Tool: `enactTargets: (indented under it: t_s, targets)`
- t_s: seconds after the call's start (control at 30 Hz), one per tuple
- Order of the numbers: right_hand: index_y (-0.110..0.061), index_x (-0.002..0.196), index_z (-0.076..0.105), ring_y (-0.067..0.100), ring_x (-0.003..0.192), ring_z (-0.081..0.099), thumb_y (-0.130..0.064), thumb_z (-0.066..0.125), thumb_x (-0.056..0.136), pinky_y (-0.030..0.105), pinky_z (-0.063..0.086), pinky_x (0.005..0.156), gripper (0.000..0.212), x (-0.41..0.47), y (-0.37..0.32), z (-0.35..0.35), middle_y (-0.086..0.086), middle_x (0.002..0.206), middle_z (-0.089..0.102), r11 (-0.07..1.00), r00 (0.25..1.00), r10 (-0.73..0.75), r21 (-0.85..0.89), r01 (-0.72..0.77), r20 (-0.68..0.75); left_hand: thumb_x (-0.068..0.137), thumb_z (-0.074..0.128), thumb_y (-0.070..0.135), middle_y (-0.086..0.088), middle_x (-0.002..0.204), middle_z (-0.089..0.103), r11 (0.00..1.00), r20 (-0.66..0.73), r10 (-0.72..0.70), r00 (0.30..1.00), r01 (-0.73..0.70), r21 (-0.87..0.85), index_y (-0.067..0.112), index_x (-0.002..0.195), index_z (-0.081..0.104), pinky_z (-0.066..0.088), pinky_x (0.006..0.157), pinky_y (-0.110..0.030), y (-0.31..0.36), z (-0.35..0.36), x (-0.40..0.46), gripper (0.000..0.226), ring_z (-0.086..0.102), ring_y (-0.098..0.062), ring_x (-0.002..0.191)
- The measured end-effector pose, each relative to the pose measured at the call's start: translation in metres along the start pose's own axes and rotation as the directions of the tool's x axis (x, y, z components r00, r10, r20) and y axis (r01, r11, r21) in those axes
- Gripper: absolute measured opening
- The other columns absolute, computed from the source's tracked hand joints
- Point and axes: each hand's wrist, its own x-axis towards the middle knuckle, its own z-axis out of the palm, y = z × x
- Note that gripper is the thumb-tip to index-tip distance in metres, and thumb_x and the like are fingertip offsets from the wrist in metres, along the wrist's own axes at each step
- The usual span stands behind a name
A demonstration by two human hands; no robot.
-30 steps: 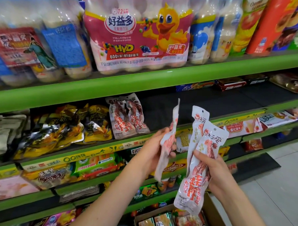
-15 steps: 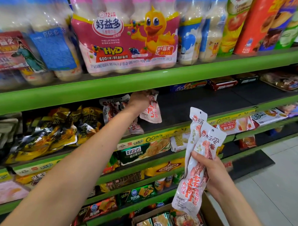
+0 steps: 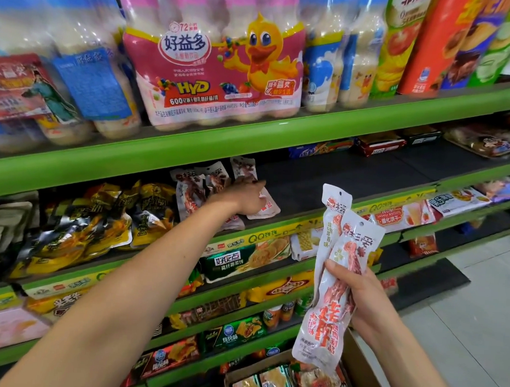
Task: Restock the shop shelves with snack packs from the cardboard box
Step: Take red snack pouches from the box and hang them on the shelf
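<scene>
Two white snack packs (image 3: 336, 273) stand upright in the right hand (image 3: 360, 300), fingers and thumb curled round their middles, just above the cardboard box (image 3: 354, 370) at bottom edge of the head view. Box holds more packs (image 3: 283, 384), packed side by side; its far wall is hidden behind the held pair.

Left hand (image 3: 242, 198) reaches into the 2nd shelf (image 3: 321, 196), under the green top shelf edge (image 3: 250, 143). It lies on a white pack (image 3: 269, 207) that rests tilted near the shelf's front edge; the hand covers most of it, so whether fingers pinch it or just press cannot be told. Just left of that, approx. three like packs (image 3: 201, 185) lean against each other, tops toward the shelf's back. Further left along the same shelf, a heap of yellow-black bags (image 3: 100, 221).

Top shelf: pink multipack of bottles w/ duck print (image 3: 218, 74) at centre, blue-label bottles (image 3: 323, 70) to its right, tall red & yellow tubes (image 3: 423, 48) at the right end.

Lower shelves carry green biscuit packs (image 3: 239, 260) near front edge. Grey tile floor (image 3: 461, 319) at right.
</scene>
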Motion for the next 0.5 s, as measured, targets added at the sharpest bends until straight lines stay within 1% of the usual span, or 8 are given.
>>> enactTargets:
  t_s: [0.13, 0.23, 0.33, 0.4, 0.43, 0.5]
  targets:
    - [-0.014, 0.125, 0.062, 0.028, 0.085, 0.076, -0.017, 0.078, 0.076, 0.033, 0.060, 0.064, 0.052, -0.003, -0.003, -0.001, 0.009, 0.097, 0.078, 1.000, 1.000, 0.005, 0.002, -0.005, 0.002, 0.105, 0.038, 0.043, -0.010, 0.169, 0.016, 1.000, -0.028, 0.005, 1.000, -0.005, -0.010, 0.021, 0.162, 0.015, 0.021, 0.125, -0.044, -0.003, 0.006, -0.003, 0.066, 0.018, -0.030, 0.155]
    - [-0.014, 0.124, 0.062, 0.026, 0.083, 0.076, -0.015, 0.077, 0.079, 0.032, 0.060, 0.063, 0.048, -0.002, -0.004, 0.001, 0.008, 0.095, 0.078, 1.000, 1.000, 0.012, 0.008, -0.012, 0.000, 0.106, 0.035, 0.043, -0.008, 0.168, 0.019, 0.999, -0.042, -0.032, 0.999, 0.033, 0.022, 0.022, 0.162, 0.013, 0.027, 0.122, -0.042, 0.002, 0.008, -0.011, 0.064, 0.024, -0.031, 0.153]
    - [-0.016, 0.124, 0.061, 0.028, 0.089, 0.076, -0.015, 0.076, 0.084, 0.033, 0.061, 0.066, 0.044, 0.001, -0.003, 0.004, 0.009, 0.099, 0.078, 1.000, 1.000, 0.024, -0.013, -0.024, -0.007, 0.106, 0.037, 0.040, -0.007, 0.168, 0.023, 0.994, -0.047, -0.080, 0.996, 0.083, 0.071, 0.026, 0.162, 0.014, 0.033, 0.120, -0.045, 0.011, 0.006, -0.022, 0.062, 0.030, -0.032, 0.150]
    - [-0.014, 0.126, 0.060, 0.030, 0.093, 0.075, -0.017, 0.077, 0.085, 0.035, 0.061, 0.069, 0.045, 0.002, -0.002, 0.005, 0.012, 0.104, 0.077, 0.999, 1.000, 0.026, -0.029, -0.026, -0.011, 0.105, 0.039, 0.039, -0.009, 0.167, 0.025, 0.993, -0.043, -0.097, 0.994, 0.099, 0.059, 0.027, 0.161, 0.017, 0.033, 0.120, -0.047, 0.016, 0.000, -0.033, 0.061, 0.032, -0.034, 0.149]
    - [-0.014, 0.127, 0.061, 0.031, 0.094, 0.075, -0.017, 0.077, 0.085, 0.036, 0.061, 0.070, 0.045, 0.003, -0.002, 0.005, 0.012, 0.106, 0.076, 0.999, 1.000, 0.027, -0.035, -0.027, -0.012, 0.105, 0.039, 0.038, -0.011, 0.165, 0.029, 0.995, -0.075, -0.086, 0.993, 0.089, 0.037, 0.026, 0.160, 0.021, 0.033, 0.119, -0.047, 0.019, -0.002, -0.038, 0.060, 0.034, -0.035, 0.148]
    - [-0.015, 0.125, 0.062, 0.030, 0.094, 0.075, -0.016, 0.075, 0.086, 0.036, 0.061, 0.070, 0.042, 0.004, -0.001, 0.004, 0.011, 0.106, 0.077, 0.998, 1.000, 0.025, -0.057, -0.025, -0.012, 0.104, 0.043, 0.035, -0.013, 0.156, 0.044, 0.998, -0.254, 0.000, 0.967, -0.015, -0.056, 0.020, 0.156, 0.034, 0.037, 0.114, -0.043, 0.029, -0.002, -0.052, 0.055, 0.042, -0.033, 0.141]
